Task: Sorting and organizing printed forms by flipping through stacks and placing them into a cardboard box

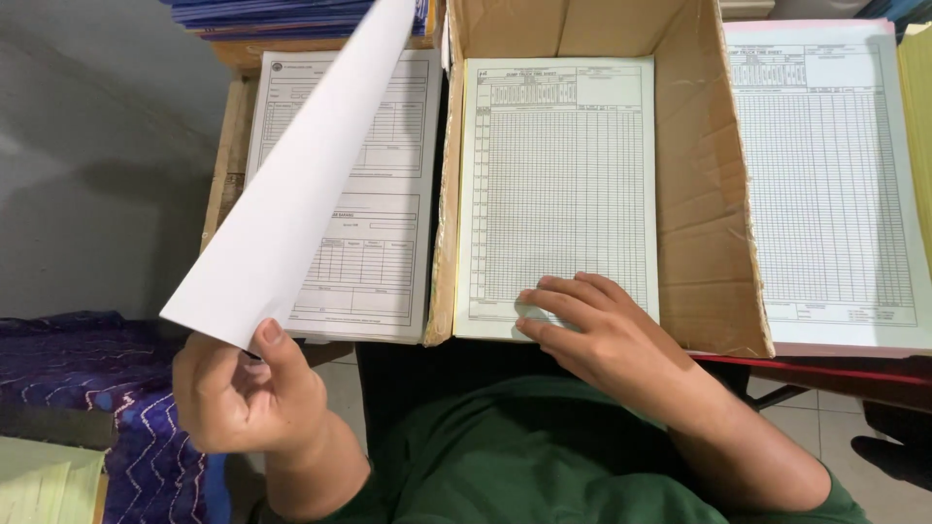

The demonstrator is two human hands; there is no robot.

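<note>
My left hand (248, 393) pinches the near corner of a blank white sheet (291, 184), lifted and tilted up over a stack of printed forms (383, 243) on the left. My right hand (602, 325) rests with spread fingers on the near edge of a stack of gridded sheets (558, 184) lying inside an open cardboard box (709, 194). Its fingertips press the lower left part of the top sheet.
Another stack of gridded forms (830, 175) lies right of the box, with yellow paper (917, 116) at the far right. Blue folders (282, 15) are piled at the back left. A purple patterned cloth (97, 388) and pale yellow sheets (44, 480) sit at lower left.
</note>
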